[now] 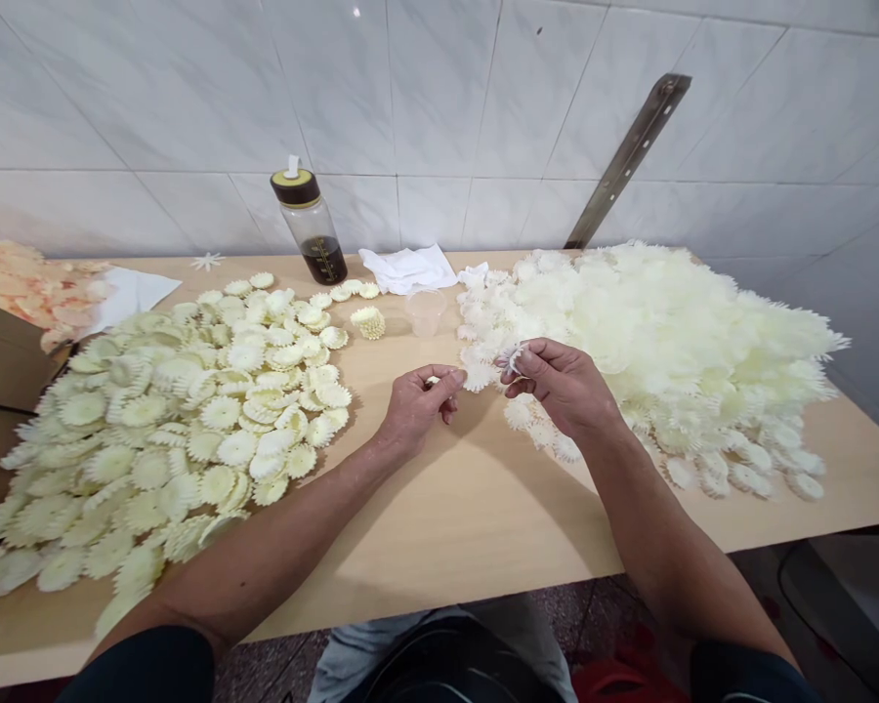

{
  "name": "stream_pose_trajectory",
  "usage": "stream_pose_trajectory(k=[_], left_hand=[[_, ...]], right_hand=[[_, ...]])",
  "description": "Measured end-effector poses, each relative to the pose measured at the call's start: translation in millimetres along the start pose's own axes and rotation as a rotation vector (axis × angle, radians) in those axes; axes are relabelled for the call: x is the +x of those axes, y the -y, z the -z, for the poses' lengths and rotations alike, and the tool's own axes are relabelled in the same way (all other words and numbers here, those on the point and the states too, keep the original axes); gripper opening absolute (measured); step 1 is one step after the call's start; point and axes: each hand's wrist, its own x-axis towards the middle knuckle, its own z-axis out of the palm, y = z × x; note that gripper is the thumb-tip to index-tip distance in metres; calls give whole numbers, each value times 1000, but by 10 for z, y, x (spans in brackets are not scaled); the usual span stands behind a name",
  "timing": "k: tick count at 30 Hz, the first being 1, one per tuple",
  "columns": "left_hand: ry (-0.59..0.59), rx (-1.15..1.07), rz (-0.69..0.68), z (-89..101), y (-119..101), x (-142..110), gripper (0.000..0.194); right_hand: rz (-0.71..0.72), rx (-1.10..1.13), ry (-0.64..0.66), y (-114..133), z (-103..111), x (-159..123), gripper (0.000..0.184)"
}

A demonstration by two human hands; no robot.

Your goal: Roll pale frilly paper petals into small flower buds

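Over the middle of the table, my left hand (423, 405) is closed in a pinch, thumb against the fingers. A small pale bit shows at its fingertips, too hidden to name. A little to the right, my right hand (564, 381) pinches a small white flower-petal piece (512, 360) with a toothed edge between thumb and fingers. The hands are apart. Left of them spreads a heap of pale yellow pleated petal discs (220, 414). Close to my right hand is a large pile of sheer, cream-white fringed petal layers (674, 322).
A bottle of dark liquid (323, 259) stands near the tiled wall. Beside it are a short stack of discs (368, 322), a clear plastic cup (426, 314) and white tissue (410, 268). Peach-coloured petals (29, 283) lie far left. A metal bar (626, 161) leans on the wall.
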Motion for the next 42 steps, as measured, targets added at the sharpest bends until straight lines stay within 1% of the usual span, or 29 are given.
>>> stream_pose_trajectory(k=[3, 5, 8, 11, 14, 16, 19, 20, 22, 24, 25, 28, 29, 31, 35, 39, 42], left_hand=[[-8, 9, -3, -3, 21, -1, 34], [-9, 36, -5, -12, 38, -12, 33], [16, 91, 15, -36, 61, -46, 33], [73, 124, 19, -60, 80, -83, 33], [106, 148, 29, -76, 98, -105, 32], [112, 157, 55, -85, 106, -115, 31], [121, 172, 96, -100, 110, -130, 33], [124, 181, 104, -105, 109, -135, 33], [121, 200, 111, -116, 106, -146, 32], [104, 219, 101, -126, 97, -156, 31], [92, 229, 92, -131, 91, -162, 30], [61, 273, 57, -146, 64, -184, 31], [57, 290, 45, -151, 54, -192, 32], [58, 316, 22, -159, 38, -206, 32], [52, 344, -7, -167, 32, -216, 30], [46, 366, -37, -163, 50, -211, 29], [46, 363, -63, -153, 65, -208, 33]], right_hand=[[15, 11, 31, -9, -8, -4, 34], [41, -13, 28, -7, 2, -5, 31], [98, -130, -15, 20, 45, -16, 29], [167, -293, -68, 75, 121, -41, 28], [232, -493, -102, 149, 244, -71, 25], [278, -684, -101, 202, 363, -94, 22], [310, -1017, -50, 284, 553, -143, 24], [323, -1114, -60, 312, 595, -165, 26], [363, -1222, -148, 368, 607, -214, 27], [365, -1204, -208, 407, 515, -254, 26], [333, -1134, -171, 414, 438, -265, 27], [202, -1002, 73, 368, 179, -256, 28], [164, -977, 126, 335, 108, -241, 27], [119, -928, 162, 260, 14, -209, 22], [131, -850, 155, 156, -14, -168, 14], [122, -797, 214, 120, -1, -158, 23], [116, -758, 208, 95, -5, -151, 20]])
